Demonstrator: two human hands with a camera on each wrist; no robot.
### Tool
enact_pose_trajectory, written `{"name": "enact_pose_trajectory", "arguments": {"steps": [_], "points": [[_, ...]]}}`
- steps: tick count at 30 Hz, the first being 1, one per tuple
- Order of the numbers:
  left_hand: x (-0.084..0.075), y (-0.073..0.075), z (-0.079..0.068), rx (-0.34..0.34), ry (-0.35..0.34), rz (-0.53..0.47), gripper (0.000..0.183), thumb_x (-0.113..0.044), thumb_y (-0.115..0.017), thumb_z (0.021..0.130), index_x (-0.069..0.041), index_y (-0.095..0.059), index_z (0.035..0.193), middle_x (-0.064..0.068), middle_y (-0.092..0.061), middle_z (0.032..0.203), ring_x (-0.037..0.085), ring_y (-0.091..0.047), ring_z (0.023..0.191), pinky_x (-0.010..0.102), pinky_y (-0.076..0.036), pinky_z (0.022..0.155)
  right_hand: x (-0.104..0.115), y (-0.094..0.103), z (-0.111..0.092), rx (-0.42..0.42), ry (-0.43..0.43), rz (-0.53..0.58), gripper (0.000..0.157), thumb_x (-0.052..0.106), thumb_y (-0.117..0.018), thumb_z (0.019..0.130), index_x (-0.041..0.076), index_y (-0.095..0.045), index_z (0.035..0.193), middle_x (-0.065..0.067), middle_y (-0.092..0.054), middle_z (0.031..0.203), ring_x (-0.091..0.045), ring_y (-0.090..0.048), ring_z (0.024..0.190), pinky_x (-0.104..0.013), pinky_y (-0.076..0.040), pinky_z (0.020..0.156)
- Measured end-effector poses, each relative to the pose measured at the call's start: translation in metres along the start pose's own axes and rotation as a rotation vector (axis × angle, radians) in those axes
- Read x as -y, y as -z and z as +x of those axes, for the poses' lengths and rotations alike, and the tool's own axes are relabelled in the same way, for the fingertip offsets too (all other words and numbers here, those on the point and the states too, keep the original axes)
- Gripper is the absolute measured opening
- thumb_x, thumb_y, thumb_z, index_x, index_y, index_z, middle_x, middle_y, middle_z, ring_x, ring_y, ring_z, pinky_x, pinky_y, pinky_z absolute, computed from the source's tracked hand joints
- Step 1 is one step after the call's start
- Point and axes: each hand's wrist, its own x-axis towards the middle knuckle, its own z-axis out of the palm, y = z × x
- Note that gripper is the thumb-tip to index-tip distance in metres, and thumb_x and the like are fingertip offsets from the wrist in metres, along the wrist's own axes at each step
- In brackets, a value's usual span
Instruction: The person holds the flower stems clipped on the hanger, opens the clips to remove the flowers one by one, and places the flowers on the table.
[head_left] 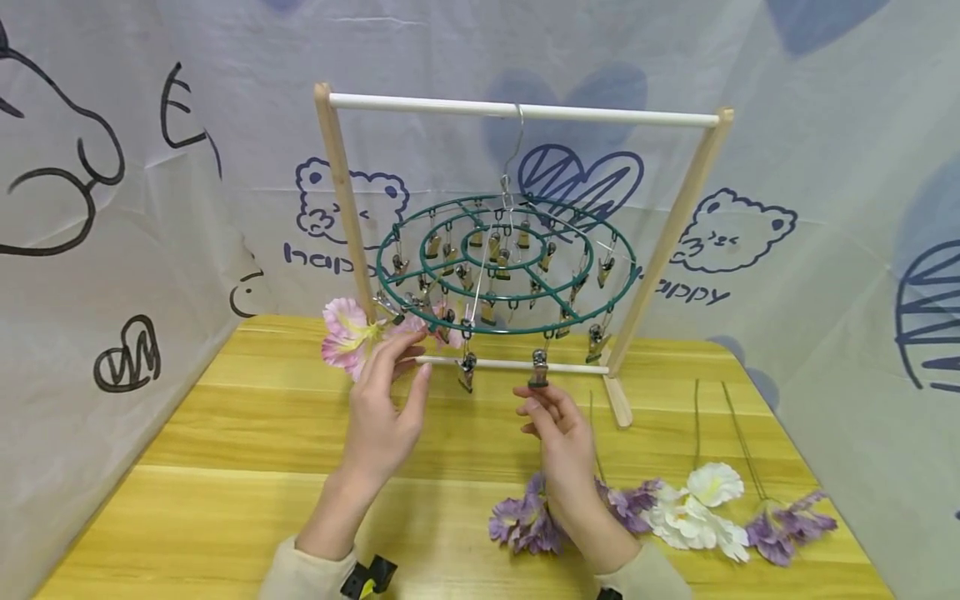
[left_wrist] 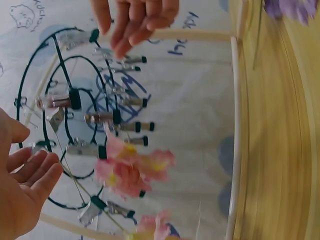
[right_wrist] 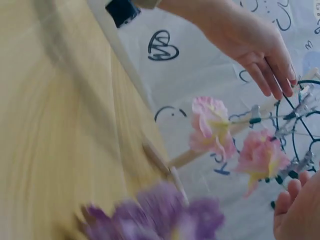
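Note:
A round green clip hanger (head_left: 504,332) with several metal clips hangs by its hook from a rack. My left hand (head_left: 386,404) is at its front left edge, beside a pink flower (head_left: 345,333); its fingers are relaxed around nothing that I can see. Just below a front clip (head_left: 538,368) is my right hand (head_left: 561,429), fingers loosely bent and apparently not gripping. In the left wrist view, both the left hand (left_wrist: 25,185) and the right hand (left_wrist: 142,22) look unoccupied. A second pink flower (right_wrist: 260,155) hangs near the first in the right wrist view.
The rack has a white top bar (head_left: 600,114) and wooden posts (head_left: 675,225) standing on the wood-grain table (head_left: 225,500). Purple flowers (head_left: 528,521) and a white flower (head_left: 693,512) with long stems lie at the front right. A drawn-on white sheet (head_left: 187,250) surrounds the table.

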Motion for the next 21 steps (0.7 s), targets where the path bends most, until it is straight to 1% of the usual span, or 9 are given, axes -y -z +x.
{"name": "enact_pose_trajectory", "arguments": {"steps": [4,7,11,15,17,19,21], "points": [[0.009,0.008,0.006,-0.047,-0.021,0.04,0.038,0.008,-0.063,0.097,0.01,-0.057,0.134,0.023,-0.063,0.13,0.036,-0.065,0.114,0.028,-0.056,0.101,-0.009,-0.011,-0.003,-0.041,-0.005,0.055,0.027,0.01,-0.059,0.106,0.001,-0.059,0.131,-0.005,-0.071,0.122,-0.016,-0.064,0.102,-0.026,-0.055,0.086],[0.016,0.014,0.012,-0.074,-0.03,0.061,0.038,0.008,-0.063,0.097,0.01,-0.058,0.134,0.024,-0.063,0.128,0.036,-0.064,0.114,0.031,-0.057,0.099,-0.014,-0.021,-0.005,-0.064,-0.017,0.093,0.027,0.009,-0.059,0.105,0.002,-0.06,0.131,-0.006,-0.071,0.122,-0.018,-0.065,0.104,-0.026,-0.055,0.086],[0.027,0.021,0.021,-0.096,-0.04,0.083,0.038,0.009,-0.063,0.096,0.01,-0.059,0.134,0.026,-0.063,0.127,0.038,-0.063,0.115,0.042,-0.057,0.099,-0.021,-0.034,-0.006,-0.082,-0.006,0.142,0.024,0.008,-0.058,0.105,0.002,-0.061,0.128,-0.007,-0.071,0.12,-0.02,-0.064,0.103,-0.027,-0.055,0.085],[0.039,0.029,0.028,-0.101,-0.033,0.123,0.039,0.008,-0.064,0.096,0.009,-0.059,0.134,0.025,-0.062,0.128,0.038,-0.063,0.116,0.034,-0.055,0.104,-0.027,-0.046,-0.006,-0.077,-0.005,0.176,0.022,0.011,-0.058,0.106,0.003,-0.062,0.127,-0.009,-0.071,0.121,-0.019,-0.064,0.103,-0.028,-0.055,0.086],[0.045,0.033,0.032,-0.093,-0.024,0.148,0.04,0.009,-0.064,0.095,0.009,-0.058,0.135,0.025,-0.061,0.129,0.038,-0.062,0.117,0.031,-0.053,0.106,-0.03,-0.052,-0.005,-0.076,-0.017,0.181,0.023,0.012,-0.058,0.107,0.003,-0.062,0.128,-0.009,-0.07,0.121,-0.019,-0.064,0.104,-0.027,-0.055,0.085],[0.052,0.037,0.036,-0.077,-0.012,0.176,0.042,0.01,-0.064,0.094,0.01,-0.057,0.135,0.025,-0.06,0.133,0.037,-0.061,0.12,0.033,-0.051,0.107,-0.033,-0.058,-0.004,-0.077,-0.029,0.18,0.025,0.011,-0.059,0.107,0.001,-0.061,0.129,-0.008,-0.07,0.12,-0.019,-0.064,0.103,-0.026,-0.055,0.084],[0.058,0.04,0.04,-0.052,0.005,0.207,0.043,0.009,-0.064,0.095,0.011,-0.055,0.137,0.025,-0.058,0.137,0.038,-0.059,0.123,0.04,-0.051,0.108,-0.035,-0.063,-0.001,-0.072,-0.036,0.179,0.026,0.01,-0.059,0.106,-0.001,-0.061,0.13,-0.009,-0.071,0.12,-0.018,-0.064,0.102,-0.025,-0.055,0.083]]}}
